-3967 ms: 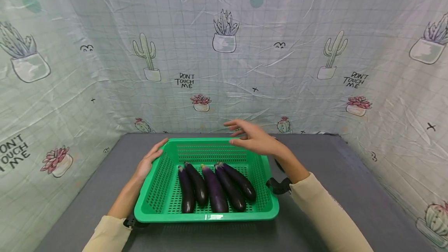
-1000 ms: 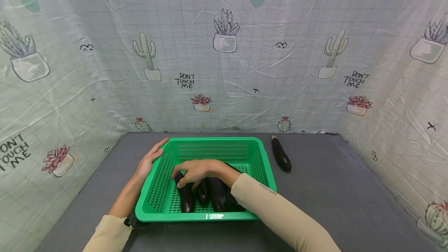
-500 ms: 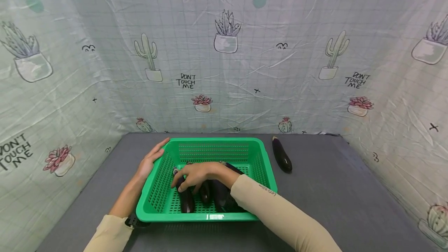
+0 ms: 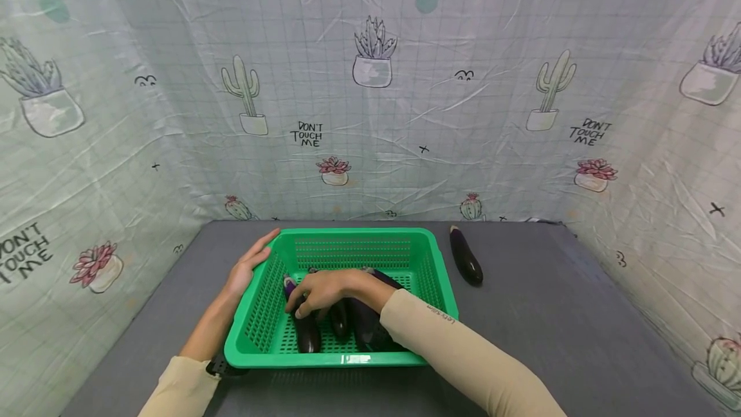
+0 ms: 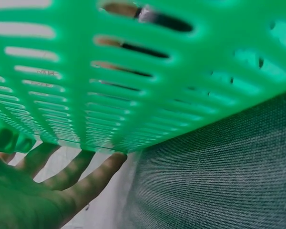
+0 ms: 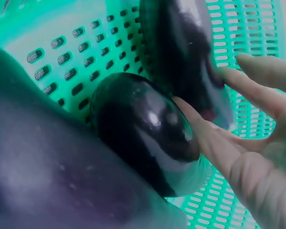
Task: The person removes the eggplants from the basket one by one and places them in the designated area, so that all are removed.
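Observation:
A green plastic basket [image 4: 353,231] holds several dark purple eggplants. My left hand [image 4: 238,275] lies along the basket's left side, fingers straight; in the left wrist view its fingertips [image 5: 117,160] touch the slotted wall. Inside the basket, my right hand [image 4: 321,289] grips the leftmost eggplant [image 4: 309,334] near its stem end, thumb and fingers on either side. The right wrist view shows this eggplant [image 6: 183,52] between thumb and fingers, with a neighbouring eggplant [image 6: 143,129] right against the thumb. My right forearm hides part of the eggplants on the right.
Another eggplant [image 4: 466,256] lies on the grey table [image 4: 538,314] just right of the basket, stem end away from me. A patterned curtain [image 4: 422,95] closes off the back and both sides.
My right hand has come from above the basket's far right rim down to the leftmost eggplant, whose stem end has since shifted slightly left. My left hand has stayed in place.

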### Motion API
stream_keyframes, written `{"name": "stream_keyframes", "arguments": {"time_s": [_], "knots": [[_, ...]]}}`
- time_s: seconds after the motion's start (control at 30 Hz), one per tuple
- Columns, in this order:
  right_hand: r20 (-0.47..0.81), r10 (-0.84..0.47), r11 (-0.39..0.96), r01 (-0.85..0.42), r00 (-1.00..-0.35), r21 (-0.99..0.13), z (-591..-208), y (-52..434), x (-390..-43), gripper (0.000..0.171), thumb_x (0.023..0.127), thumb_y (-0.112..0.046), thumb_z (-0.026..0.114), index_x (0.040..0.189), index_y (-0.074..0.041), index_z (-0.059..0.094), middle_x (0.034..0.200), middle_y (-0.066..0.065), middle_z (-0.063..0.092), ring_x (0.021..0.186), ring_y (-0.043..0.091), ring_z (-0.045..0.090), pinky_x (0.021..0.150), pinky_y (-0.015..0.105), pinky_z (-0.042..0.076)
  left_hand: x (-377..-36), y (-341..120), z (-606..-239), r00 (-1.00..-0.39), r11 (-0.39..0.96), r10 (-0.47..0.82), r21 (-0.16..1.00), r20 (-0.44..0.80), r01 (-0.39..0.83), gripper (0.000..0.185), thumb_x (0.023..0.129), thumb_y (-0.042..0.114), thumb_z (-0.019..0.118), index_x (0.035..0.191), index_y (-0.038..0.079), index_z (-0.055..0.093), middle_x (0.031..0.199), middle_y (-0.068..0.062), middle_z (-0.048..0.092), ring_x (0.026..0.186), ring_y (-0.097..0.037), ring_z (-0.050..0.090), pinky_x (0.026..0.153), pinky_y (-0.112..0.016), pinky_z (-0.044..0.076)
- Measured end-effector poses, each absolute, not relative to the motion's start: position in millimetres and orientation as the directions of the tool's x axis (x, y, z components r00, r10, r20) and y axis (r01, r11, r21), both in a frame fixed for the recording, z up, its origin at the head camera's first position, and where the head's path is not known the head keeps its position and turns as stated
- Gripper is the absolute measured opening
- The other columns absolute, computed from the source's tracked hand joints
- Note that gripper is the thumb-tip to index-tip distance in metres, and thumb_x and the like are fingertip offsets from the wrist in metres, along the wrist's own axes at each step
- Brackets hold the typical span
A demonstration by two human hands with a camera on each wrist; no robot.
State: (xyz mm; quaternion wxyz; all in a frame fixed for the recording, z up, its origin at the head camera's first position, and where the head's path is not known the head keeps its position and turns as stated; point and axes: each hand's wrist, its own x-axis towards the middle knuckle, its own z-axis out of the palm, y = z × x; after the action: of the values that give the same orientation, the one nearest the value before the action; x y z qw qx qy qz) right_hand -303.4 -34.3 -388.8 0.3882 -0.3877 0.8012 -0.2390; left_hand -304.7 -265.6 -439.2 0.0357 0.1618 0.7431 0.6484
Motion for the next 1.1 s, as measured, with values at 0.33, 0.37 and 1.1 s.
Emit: {"name": "stream_keyframes", "arguments": {"time_s": [0.33, 0.37, 1.1], "knots": [[-0.301, -0.833, 0.511, -0.435, -0.464, -0.742, -389, -29, -307, 0.033, 0.106, -0.015, 0.059, 0.138, -0.013, 0.068, 0.144, 0.006, 0.059, 0.128, 0.016, 0.059, 0.083, 0.028, 0.063, -306, -266, -442, -0.941, 0.003, 0.308, 0.989, 0.138, 0.146, 0.060, 0.116, 0.031, 0.028, 0.167, 0.003, 0.010, 0.159, -0.004, 0.032, 0.122, 0.002, 0.060, 0.098, -0.017, 0.052], [-0.288, -0.832, 0.505, -0.435, -0.474, -0.746, -388, -29, -307, 0.032, 0.106, -0.015, 0.059, 0.137, -0.013, 0.069, 0.146, 0.006, 0.058, 0.131, 0.017, 0.057, 0.083, 0.028, 0.063, -306, -266, -441, -0.941, 0.001, 0.308, 0.989, 0.138, 0.145, 0.060, 0.116, 0.031, 0.028, 0.166, 0.003, 0.010, 0.159, -0.005, 0.032, 0.122, 0.002, 0.059, 0.098, -0.016, 0.052], [-0.061, -0.824, 0.341, -0.405, -0.564, -0.848, -361, -11, -319, 0.030, 0.106, -0.012, 0.059, 0.134, -0.011, 0.070, 0.145, 0.012, 0.056, 0.110, 0.020, 0.067, 0.093, 0.045, 0.062, -309, -270, -442, -0.916, -0.072, 0.354, 0.982, 0.190, 0.176, 0.058, 0.116, 0.026, 0.025, 0.166, 0.001, 0.010, 0.135, 0.023, 0.054, 0.104, -0.001, 0.067, 0.086, -0.021, 0.058]]}}
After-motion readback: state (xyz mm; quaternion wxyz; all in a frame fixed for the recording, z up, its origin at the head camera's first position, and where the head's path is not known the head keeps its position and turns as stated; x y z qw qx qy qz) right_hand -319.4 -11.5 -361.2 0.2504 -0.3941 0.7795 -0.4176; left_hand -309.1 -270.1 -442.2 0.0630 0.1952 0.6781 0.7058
